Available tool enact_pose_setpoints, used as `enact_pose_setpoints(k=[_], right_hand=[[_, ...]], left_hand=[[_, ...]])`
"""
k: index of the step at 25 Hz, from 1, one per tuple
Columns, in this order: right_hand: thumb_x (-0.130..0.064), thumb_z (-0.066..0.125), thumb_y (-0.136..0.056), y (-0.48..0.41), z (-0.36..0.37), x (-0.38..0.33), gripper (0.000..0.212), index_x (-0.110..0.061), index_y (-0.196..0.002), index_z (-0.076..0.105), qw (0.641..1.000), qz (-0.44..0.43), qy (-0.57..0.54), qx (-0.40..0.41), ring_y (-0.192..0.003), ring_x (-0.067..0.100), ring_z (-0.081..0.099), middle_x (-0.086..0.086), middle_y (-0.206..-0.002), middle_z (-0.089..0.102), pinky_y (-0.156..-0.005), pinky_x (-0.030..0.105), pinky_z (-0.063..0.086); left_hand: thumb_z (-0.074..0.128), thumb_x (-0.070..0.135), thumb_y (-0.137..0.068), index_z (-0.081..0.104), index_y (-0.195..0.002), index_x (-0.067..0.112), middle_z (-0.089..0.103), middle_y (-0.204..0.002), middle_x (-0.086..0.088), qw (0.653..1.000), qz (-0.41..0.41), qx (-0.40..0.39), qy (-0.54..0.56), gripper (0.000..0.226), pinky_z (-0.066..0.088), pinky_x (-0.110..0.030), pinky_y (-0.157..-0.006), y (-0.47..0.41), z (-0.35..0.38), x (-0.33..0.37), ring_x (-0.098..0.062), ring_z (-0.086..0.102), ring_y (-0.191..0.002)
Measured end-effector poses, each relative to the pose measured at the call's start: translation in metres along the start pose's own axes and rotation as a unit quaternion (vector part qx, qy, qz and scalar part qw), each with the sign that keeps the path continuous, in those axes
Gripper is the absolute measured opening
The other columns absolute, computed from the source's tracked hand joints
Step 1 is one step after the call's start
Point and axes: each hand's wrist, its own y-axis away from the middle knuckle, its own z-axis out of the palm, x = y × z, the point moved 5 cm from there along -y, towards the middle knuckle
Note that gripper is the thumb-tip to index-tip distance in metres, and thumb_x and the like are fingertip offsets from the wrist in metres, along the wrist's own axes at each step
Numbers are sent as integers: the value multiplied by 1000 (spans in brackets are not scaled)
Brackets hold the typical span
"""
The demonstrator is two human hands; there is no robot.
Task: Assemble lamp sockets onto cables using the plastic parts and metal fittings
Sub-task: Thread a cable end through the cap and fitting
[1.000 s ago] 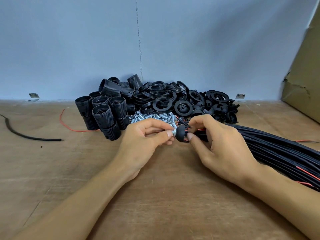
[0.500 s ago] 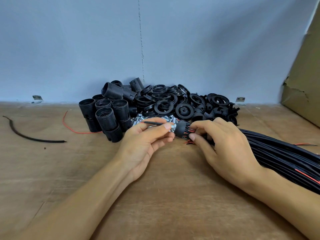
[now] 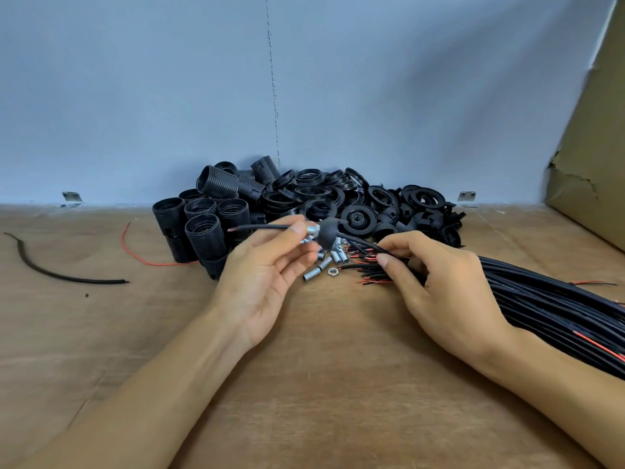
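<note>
Head view. The left hand (image 3: 267, 275) is pinching a black cable (image 3: 260, 227) between thumb and forefinger, just right of the heap of threaded socket shells (image 3: 203, 228); its other fingers are hanging loosely curled. The cable is hanging above the wooden table (image 3: 304, 384) with its long axis running nearly level, left to right. Its stripped end is pointing left, toward the heap. A metal fitting (image 3: 313, 228) and a black socket cap (image 3: 326, 234) are sitting on the cable just right of the pinching fingertips.

The right hand (image 3: 439, 282), further right of the heap, is gripping the same cable with curled fingers, where it is joining the cable bundle (image 3: 541, 299).

Rings and caps (image 3: 358, 204) are lying piled right of the heap and partly hidden behind the held cap. Metal threaded tubes (image 3: 333, 257) and a nut (image 3: 333, 271) are lying below the cable. A red wire (image 3: 145, 260) and a loose cable piece (image 3: 67, 275) are lying left of the heap. A cardboard box (image 3: 592, 164) is standing far right.
</note>
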Motion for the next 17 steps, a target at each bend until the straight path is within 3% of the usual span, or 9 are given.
enact_pose_setpoints(k=[4, 7, 12, 17], right_hand=[[-23, 73, -89, 2, 2, -7, 35, -36, -113, 53, 999, -40, -28, -3, -80, -9, 59, -45, -89, 61, -71, 4, 41], [-22, 73, -89, 3, 2, -6, 40, -37, -118, 51, 998, -36, -51, -5, -77, 6, 61, -27, -96, 67, -66, 8, 43], [-31, 46, -98, 3, 5, 3, 20, -33, -116, 54, 998, -9, -63, -25, -70, 4, 60, -16, -87, 66, -60, 7, 39], [-28, 30, -103, 3, 8, 4, 28, -31, -122, 51, 997, -19, -59, -37, -79, 4, 56, -13, -87, 57, -69, 8, 36]], left_hand=[[77, 10, -73, 81, -94, 5, 77, -98, -16, 995, -35, -72, -60, 22, 60, -26, -73, 12, 16, -21, -21, 75, -82], [77, 10, -72, 80, -93, 3, 76, -92, -15, 997, -24, -47, -55, 22, 60, -25, -71, 12, 16, -20, -20, 74, -78], [77, 14, -73, 80, -88, 11, 76, -86, -6, 999, 26, 13, -26, 16, 59, -23, -65, 7, 9, 1, -14, 70, -69], [78, 17, -72, 82, -82, 16, 77, -89, -5, 999, 31, 10, -32, 11, 57, -22, -64, 8, 12, 2, -12, 69, -69]])
